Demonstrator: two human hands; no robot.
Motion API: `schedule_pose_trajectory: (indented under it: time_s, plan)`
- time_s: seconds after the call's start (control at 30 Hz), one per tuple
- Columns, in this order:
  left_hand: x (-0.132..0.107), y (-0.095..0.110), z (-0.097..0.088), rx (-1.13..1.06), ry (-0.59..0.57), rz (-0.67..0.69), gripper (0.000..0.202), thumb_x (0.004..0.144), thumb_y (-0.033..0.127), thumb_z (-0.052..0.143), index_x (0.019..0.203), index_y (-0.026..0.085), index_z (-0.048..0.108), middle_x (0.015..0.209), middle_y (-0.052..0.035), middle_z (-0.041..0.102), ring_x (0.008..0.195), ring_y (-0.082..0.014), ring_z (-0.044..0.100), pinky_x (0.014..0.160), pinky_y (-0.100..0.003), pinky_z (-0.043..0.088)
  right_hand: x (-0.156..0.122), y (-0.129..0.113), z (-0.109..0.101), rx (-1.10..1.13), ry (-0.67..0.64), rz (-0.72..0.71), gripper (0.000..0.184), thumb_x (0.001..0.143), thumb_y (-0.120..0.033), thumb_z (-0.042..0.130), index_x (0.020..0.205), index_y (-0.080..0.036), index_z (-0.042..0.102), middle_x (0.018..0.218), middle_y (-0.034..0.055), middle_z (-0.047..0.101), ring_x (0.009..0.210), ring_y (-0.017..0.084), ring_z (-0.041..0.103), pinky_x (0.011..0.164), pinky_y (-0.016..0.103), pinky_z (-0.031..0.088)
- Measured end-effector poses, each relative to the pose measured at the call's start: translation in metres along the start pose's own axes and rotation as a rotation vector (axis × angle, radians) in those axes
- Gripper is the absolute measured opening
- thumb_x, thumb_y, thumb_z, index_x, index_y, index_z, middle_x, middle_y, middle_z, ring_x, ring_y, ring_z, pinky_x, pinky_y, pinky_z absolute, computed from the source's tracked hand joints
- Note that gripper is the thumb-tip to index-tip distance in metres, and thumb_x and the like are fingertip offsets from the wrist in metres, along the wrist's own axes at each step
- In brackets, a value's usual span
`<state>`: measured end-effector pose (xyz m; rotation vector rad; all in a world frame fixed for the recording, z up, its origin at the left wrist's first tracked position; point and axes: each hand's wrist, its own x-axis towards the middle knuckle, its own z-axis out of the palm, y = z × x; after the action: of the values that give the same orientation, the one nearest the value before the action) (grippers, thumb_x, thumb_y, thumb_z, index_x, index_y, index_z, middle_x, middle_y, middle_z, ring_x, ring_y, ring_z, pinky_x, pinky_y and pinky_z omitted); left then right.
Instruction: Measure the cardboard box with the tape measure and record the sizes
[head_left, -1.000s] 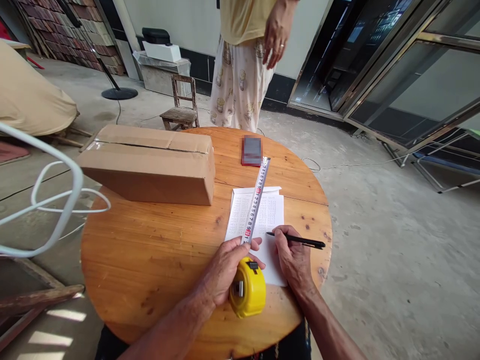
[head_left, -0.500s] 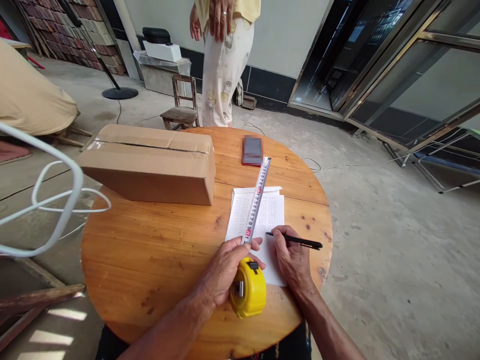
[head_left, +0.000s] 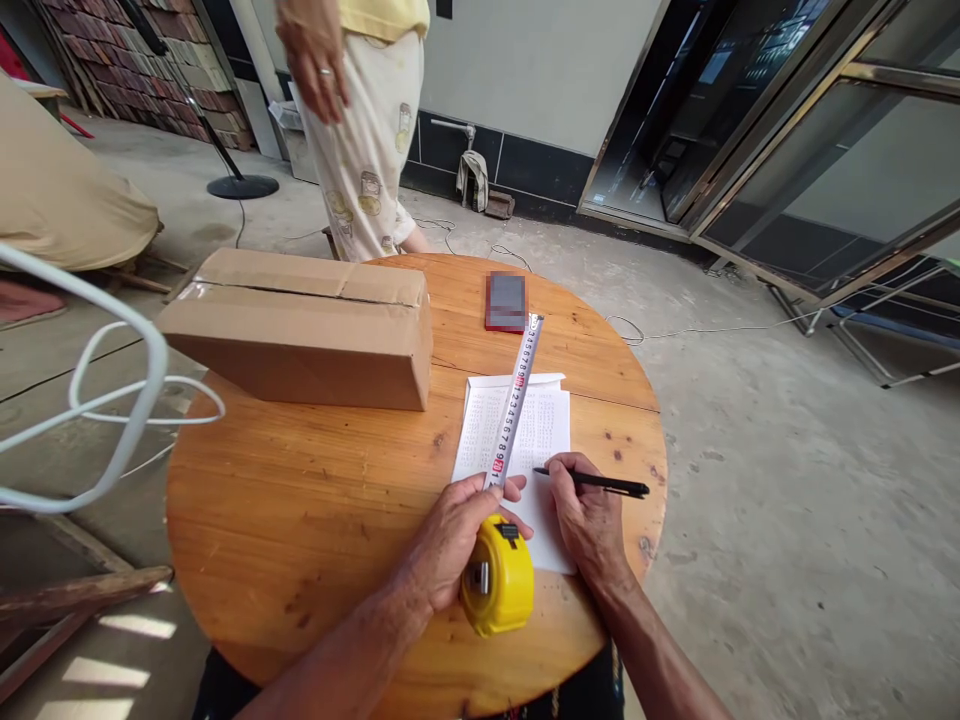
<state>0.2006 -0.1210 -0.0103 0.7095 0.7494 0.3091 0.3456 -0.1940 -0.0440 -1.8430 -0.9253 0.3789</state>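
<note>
My left hand (head_left: 469, 510) is closed on a yellow tape measure (head_left: 499, 580), its thumb pressing the pulled-out blade (head_left: 514, 415). The metal blade slants away from me across a white sheet of paper (head_left: 551, 420) covered in rows of small writing. Its far end lies beside a small dark, red-edged object (head_left: 506, 300), blurred in the picture. In my right hand (head_left: 585, 510) a black pen (head_left: 600, 481) is pinched, with the tip over the paper just right of the blade. The hand rests on the paper's right edge.
A closed cardboard box (head_left: 322, 345) stands on the left of the round wooden table (head_left: 300, 520). White tubing (head_left: 150, 400) loops at the left edge. Beyond the table a person (head_left: 367, 150) stands in patterned trousers. A folding metal frame (head_left: 885, 340) is at the right.
The person beyond the table has moved to the left, now covering the small chair and uncovering a wall pipe with a cloth. My hands, tape measure and pen are practically unchanged.
</note>
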Motion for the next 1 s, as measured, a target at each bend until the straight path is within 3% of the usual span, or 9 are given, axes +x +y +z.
schedule_pose_trajectory:
  time_s: [0.1,0.2,0.37,0.57,0.67,1.0]
  plan:
    - [0.0003,0.0003,0.0004,-0.001,0.0,0.002,0.017,0.078,0.032,0.058,0.079,0.016,0.055,0.099,-0.0116,0.07,0.056,-0.0104,0.06,0.048,-0.02,0.044,0.0004,-0.0015,-0.002,0.029,0.009,0.003,0.021,0.087,-0.034,0.049,0.075,-0.019,0.057,0.054,-0.0042,0.048,0.048,0.011,0.042,0.046,0.023,0.034]
    - [0.0004,0.0013,0.0007,-0.007,0.01,-0.009,0.019,0.077,0.033,0.06,0.078,0.015,0.056,0.107,-0.0128,0.068,0.057,-0.0103,0.061,0.047,-0.02,0.044,0.0017,-0.0032,-0.0042,0.096,0.111,0.02,0.022,0.088,-0.036,0.048,0.077,-0.019,0.057,0.052,-0.0048,0.049,0.048,0.011,0.045,0.048,0.023,0.036]
    - [0.0,0.0029,0.0014,-0.01,0.022,-0.004,0.021,0.075,0.035,0.063,0.079,0.014,0.059,0.112,-0.0135,0.066,0.06,-0.0113,0.063,0.048,-0.02,0.044,0.005,-0.0036,-0.0043,0.169,0.213,0.005,0.02,0.088,-0.038,0.051,0.085,-0.019,0.058,0.065,-0.0019,0.056,0.059,0.013,0.051,0.057,0.025,0.04]
    - [0.0009,0.0002,0.0001,0.015,0.038,-0.014,0.02,0.077,0.033,0.062,0.081,0.014,0.059,0.103,-0.0131,0.07,0.059,-0.0107,0.062,0.049,-0.019,0.043,0.0058,-0.0049,-0.0039,0.19,0.22,0.02,0.022,0.087,-0.039,0.051,0.091,-0.019,0.059,0.079,0.0016,0.061,0.065,0.014,0.054,0.063,0.028,0.044]
    - [0.0007,-0.0009,-0.0003,0.029,0.045,-0.024,0.022,0.078,0.033,0.06,0.086,0.013,0.059,0.095,-0.0136,0.072,0.056,-0.0101,0.06,0.049,-0.019,0.043,0.006,-0.0046,-0.0041,0.191,0.21,0.027,0.023,0.088,-0.04,0.051,0.092,-0.019,0.059,0.079,0.0016,0.061,0.066,0.015,0.055,0.064,0.029,0.045]
    - [0.0004,0.0002,0.0008,-0.02,0.046,-0.003,0.023,0.073,0.035,0.065,0.08,0.013,0.06,0.094,-0.0135,0.072,0.058,-0.0124,0.062,0.05,-0.021,0.043,0.0079,-0.0001,-0.0059,0.119,0.176,0.038,0.025,0.088,-0.042,0.049,0.092,-0.02,0.059,0.074,0.0012,0.061,0.067,0.017,0.056,0.066,0.031,0.046]
